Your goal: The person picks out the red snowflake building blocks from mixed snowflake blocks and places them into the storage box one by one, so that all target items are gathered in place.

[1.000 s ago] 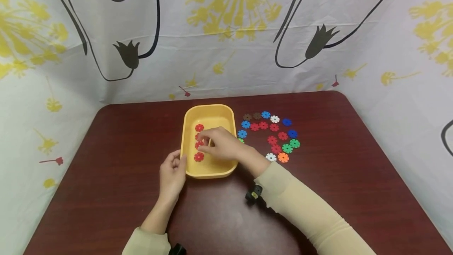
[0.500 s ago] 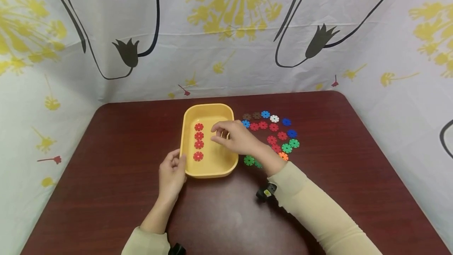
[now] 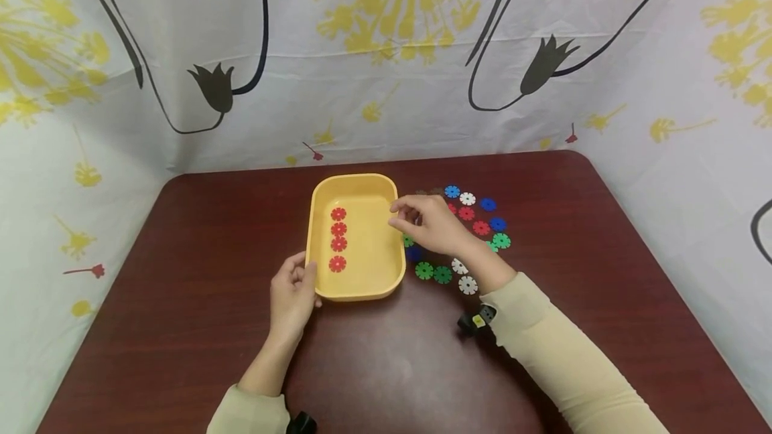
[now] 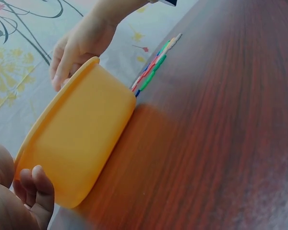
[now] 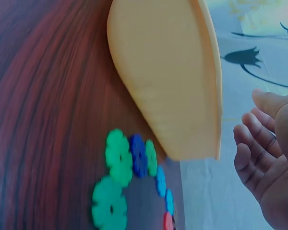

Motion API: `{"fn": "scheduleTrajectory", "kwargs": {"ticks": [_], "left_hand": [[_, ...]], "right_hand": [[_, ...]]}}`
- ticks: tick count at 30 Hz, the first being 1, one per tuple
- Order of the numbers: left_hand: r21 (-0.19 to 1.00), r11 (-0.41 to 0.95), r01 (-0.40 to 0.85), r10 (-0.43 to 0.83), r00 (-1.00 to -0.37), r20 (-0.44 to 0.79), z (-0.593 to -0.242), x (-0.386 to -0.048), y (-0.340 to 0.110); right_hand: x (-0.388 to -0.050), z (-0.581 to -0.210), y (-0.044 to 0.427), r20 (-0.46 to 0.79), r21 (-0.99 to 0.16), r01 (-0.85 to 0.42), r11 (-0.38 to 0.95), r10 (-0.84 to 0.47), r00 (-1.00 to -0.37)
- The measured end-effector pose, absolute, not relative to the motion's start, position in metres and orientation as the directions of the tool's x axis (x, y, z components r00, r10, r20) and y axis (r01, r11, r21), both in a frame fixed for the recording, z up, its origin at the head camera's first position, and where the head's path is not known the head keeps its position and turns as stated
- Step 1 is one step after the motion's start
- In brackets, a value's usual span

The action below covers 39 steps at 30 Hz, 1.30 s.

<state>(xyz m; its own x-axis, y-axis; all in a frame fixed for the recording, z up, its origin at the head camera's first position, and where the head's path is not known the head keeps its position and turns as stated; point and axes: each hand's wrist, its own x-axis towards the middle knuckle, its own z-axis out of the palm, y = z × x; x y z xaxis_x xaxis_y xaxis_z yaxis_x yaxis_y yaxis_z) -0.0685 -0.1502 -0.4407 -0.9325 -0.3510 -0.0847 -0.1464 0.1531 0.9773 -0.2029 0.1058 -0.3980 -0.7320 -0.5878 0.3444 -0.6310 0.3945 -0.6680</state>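
Observation:
A yellow plastic tray (image 3: 370, 246) stands on the table, with several red notched discs (image 3: 338, 244) in a column along its left side. My left hand (image 3: 292, 297) grips the tray's near left edge, thumb over the rim and fingers outside, as the left wrist view also shows. Above the tray's right rim hovers my right hand (image 3: 431, 223), its fingers loosely bent. In the right wrist view nothing shows between the fingers of that right hand (image 5: 266, 153). Right of the tray lie several loose discs, among them a green disc (image 3: 425, 270) and a white disc (image 3: 468, 285).
A dark red-brown table (image 3: 199, 273) carries everything. At its back hangs a white cloth (image 3: 374, 86) with yellow and grey plant prints. The right hand and forearm cover part of the loose disc group, including a blue disc (image 3: 488, 204) at its far right side.
My right hand has moved right, from over the red discs in the tray to its right rim, uncovering the full red column. The left hand keeps its hold on the tray.

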Motion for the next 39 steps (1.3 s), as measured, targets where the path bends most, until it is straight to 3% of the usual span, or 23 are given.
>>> {"fn": "scheduleTrajectory", "kwargs": {"ticks": [16,31,39], "left_hand": [[0.98,0.154,-0.127,-0.352,-0.934,-0.065,-0.442,-0.07,-0.152],[0.98,0.157,-0.126,-0.34,-0.938,-0.066,-0.439,-0.072,-0.151],[0.977,0.162,-0.139,-0.335,-0.939,-0.078,-0.441,-0.069,-0.153]], "right_hand": [[-0.208,-0.402,0.145,0.235,-0.682,-0.523,0.511,-0.523,-0.819],[-0.22,-0.413,0.185,0.186,-0.621,-0.496,0.607,-0.501,-0.845],[-0.218,-0.425,0.202,0.059,-0.595,-0.451,0.665,-0.524,-0.85]]}}
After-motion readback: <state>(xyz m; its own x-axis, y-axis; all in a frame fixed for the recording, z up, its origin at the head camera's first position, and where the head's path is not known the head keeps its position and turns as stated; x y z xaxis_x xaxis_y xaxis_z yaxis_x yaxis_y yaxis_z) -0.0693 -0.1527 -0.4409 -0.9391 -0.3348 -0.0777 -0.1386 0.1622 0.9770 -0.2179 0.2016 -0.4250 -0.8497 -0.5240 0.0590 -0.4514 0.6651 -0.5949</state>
